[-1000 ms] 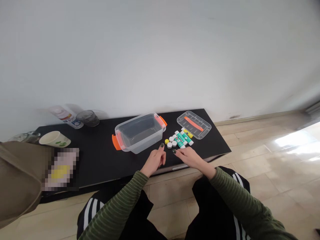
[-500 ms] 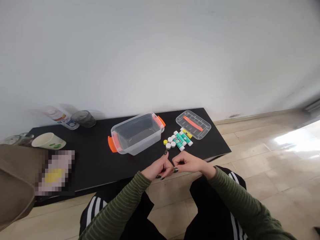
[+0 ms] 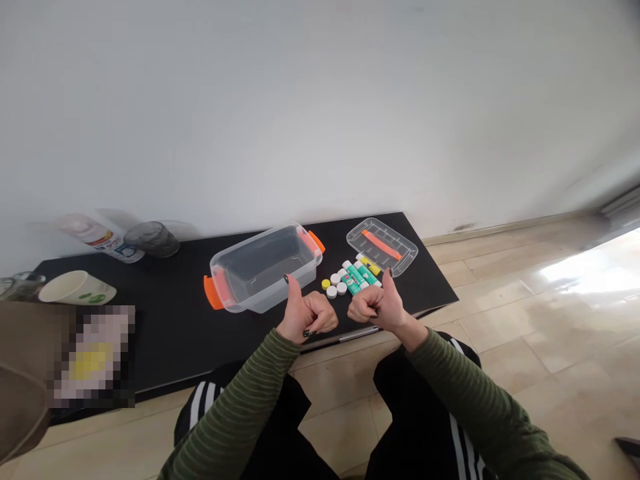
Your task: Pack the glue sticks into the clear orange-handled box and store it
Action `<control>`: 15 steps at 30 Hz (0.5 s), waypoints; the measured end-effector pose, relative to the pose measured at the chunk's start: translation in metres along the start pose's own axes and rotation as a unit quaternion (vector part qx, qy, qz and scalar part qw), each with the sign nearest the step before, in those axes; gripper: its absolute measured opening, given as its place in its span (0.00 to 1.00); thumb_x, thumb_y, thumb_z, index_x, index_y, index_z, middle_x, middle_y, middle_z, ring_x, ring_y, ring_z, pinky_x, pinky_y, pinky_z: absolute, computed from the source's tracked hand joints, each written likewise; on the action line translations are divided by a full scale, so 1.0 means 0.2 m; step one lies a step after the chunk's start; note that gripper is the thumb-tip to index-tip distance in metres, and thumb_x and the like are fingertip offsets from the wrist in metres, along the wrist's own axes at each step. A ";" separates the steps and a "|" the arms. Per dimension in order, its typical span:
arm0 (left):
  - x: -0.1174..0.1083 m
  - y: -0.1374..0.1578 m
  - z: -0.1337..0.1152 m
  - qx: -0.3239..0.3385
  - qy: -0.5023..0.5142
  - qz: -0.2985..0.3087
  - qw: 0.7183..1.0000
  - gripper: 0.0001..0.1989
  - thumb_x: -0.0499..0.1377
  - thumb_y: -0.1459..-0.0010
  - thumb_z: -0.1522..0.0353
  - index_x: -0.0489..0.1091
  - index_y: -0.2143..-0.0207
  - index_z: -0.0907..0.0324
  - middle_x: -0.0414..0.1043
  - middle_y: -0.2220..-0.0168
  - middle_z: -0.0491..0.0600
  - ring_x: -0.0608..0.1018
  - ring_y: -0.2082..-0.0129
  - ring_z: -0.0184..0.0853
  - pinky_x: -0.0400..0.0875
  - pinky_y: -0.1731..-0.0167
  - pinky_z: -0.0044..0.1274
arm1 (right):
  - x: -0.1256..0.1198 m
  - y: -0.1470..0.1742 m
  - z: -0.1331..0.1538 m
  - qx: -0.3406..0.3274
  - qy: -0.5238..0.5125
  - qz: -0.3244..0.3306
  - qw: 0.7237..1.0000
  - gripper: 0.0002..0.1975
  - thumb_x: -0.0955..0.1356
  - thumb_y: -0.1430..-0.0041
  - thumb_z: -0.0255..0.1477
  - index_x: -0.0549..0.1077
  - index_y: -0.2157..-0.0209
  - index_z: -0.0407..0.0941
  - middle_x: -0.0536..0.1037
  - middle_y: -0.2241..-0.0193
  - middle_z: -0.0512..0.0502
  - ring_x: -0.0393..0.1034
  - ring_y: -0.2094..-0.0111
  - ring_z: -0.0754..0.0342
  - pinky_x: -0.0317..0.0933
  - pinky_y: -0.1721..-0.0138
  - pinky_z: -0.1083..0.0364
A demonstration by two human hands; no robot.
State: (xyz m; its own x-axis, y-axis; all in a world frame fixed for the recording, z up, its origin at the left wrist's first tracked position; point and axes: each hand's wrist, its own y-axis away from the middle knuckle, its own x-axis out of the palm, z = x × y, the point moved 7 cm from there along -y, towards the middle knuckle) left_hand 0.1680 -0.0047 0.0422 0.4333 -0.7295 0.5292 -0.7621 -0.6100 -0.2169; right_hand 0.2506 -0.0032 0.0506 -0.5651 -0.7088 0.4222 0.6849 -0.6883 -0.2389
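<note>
My left hand (image 3: 309,315) is curled into a fist with its thumb pointing up, in front of the clear plastic box (image 3: 260,303). My right hand (image 3: 376,307) makes the same thumb-up fist, just in front of the glue sticks (image 3: 354,279). Neither fist shows anything in it, and a small gap parts them. The box is open, with orange latches (image 3: 213,293) at its ends. Several white caps (image 3: 331,292) and a yellow cap (image 3: 325,284) lie between the box and the sticks. Behind the sticks rests the clear lid (image 3: 406,248) with an orange handle (image 3: 381,245).
All this lies on a black table (image 3: 180,333) against a white wall. On its left are a paper cup (image 3: 75,288), a dark glass (image 3: 153,239), a spray can (image 3: 103,239) and a blurred-out item (image 3: 95,353). A brown shape (image 3: 25,373) fills the left edge.
My hands were touching, fingers together. Now they are apart and a little higher, with both thumbs raised. The view has shifted slightly; the objects on the table stay as they were.
</note>
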 end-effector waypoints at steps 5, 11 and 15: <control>-0.11 -0.02 0.07 -0.097 -0.071 -0.073 0.990 0.47 0.17 0.55 0.33 0.54 0.94 0.55 0.41 0.94 0.47 0.51 0.91 0.28 0.41 0.86 0.26 | -0.12 0.00 -0.07 0.091 0.035 -0.078 0.992 0.42 0.33 0.49 0.64 0.52 0.86 0.49 0.47 0.89 0.55 0.41 0.86 0.60 0.37 0.81 0.55; -0.35 -0.01 0.15 -0.175 -0.216 -0.238 0.931 0.46 0.21 0.57 0.30 0.54 0.95 0.54 0.42 0.94 0.48 0.52 0.90 0.27 0.39 0.85 0.26 | -0.41 0.05 -0.19 0.275 0.102 -0.244 0.925 0.37 0.38 0.44 0.64 0.52 0.80 0.50 0.46 0.88 0.56 0.36 0.84 0.59 0.31 0.81 0.57; -0.37 0.00 0.16 -0.185 -0.229 -0.241 0.925 0.46 0.18 0.56 0.32 0.53 0.95 0.53 0.43 0.93 0.48 0.53 0.89 0.28 0.41 0.84 0.27 | -0.46 0.08 -0.17 0.281 0.128 -0.273 0.911 0.36 0.39 0.42 0.63 0.53 0.80 0.50 0.47 0.87 0.55 0.36 0.84 0.58 0.32 0.81 0.57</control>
State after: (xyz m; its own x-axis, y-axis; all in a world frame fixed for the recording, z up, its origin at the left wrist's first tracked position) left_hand 0.1504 0.0391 -0.0227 0.8592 -0.5068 0.0711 -0.5036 -0.8127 0.2932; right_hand 0.2983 0.0454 -0.0224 -0.9317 -0.3465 0.1088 0.3560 -0.8123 0.4620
